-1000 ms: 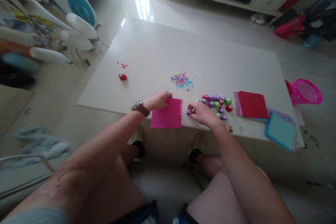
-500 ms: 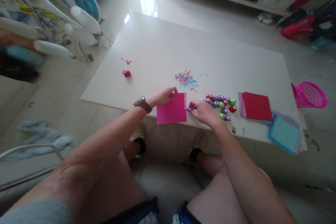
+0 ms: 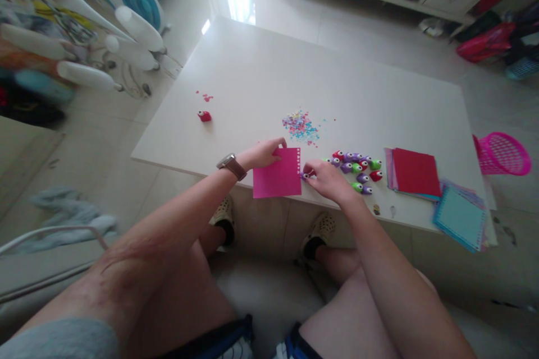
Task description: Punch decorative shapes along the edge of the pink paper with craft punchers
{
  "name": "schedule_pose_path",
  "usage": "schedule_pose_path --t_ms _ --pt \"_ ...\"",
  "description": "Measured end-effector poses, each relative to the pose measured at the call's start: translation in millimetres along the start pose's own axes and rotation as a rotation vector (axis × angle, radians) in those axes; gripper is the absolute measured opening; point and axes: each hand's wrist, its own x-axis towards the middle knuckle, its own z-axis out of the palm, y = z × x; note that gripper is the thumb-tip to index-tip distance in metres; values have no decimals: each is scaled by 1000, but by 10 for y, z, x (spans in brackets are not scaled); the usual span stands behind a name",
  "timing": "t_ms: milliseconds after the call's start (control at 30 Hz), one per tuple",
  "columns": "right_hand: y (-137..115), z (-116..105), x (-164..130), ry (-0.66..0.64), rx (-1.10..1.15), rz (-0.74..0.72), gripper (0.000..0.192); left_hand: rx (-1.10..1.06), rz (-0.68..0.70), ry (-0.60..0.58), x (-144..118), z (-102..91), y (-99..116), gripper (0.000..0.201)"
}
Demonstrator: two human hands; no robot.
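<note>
A bright pink square sheet of paper [image 3: 275, 182] lies at the table's near edge, its right side lined with a row of small punched shapes. My left hand [image 3: 266, 153] grips the sheet at its upper left, fingers curled over the top edge. At the sheet's right edge, my right hand [image 3: 324, 177] closes around a small purple craft punch [image 3: 304, 176], mostly covered by the fingers. Just right of that hand stand several purple, green and red craft punches [image 3: 357, 168] with eye-like dots. A pile of paper confetti [image 3: 301, 126] lies beyond the sheet.
A lone red punch [image 3: 204, 116] and a few red cut-outs [image 3: 207, 97] sit on the white table's [image 3: 261, 78] left side. To the right are a red-topped paper stack [image 3: 416, 173], light blue sheets [image 3: 460, 216] and, past the table edge, a pink basket [image 3: 505, 154].
The whole view has shifted very slightly. Both hands keep their hold on the paper and the purple punch, with no clear movement between them.
</note>
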Motion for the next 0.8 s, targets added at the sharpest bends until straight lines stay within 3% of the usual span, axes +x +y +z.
schedule_pose_path --t_ms 133,233,300,400,500,800 --pt "-15 8 11 -23 52 -35 23 29 22 16 3 24 15 47" --pt "-43 3 -4 -39 63 -8 25 119 81 166 -33 45 99 46" --pt "-66 -12 -25 -36 56 24 21 157 106 204 -70 64 183 38" --pt "-91 -34 -57 -26 29 88 15 163 95 59 -128 126 295 22" --pt "-86 -35 -69 -30 17 154 16 215 82 -51 -171 225 339 23" --pt "-43 -14 -3 -70 196 147 9 302 96 -66 -119 320 275 31"
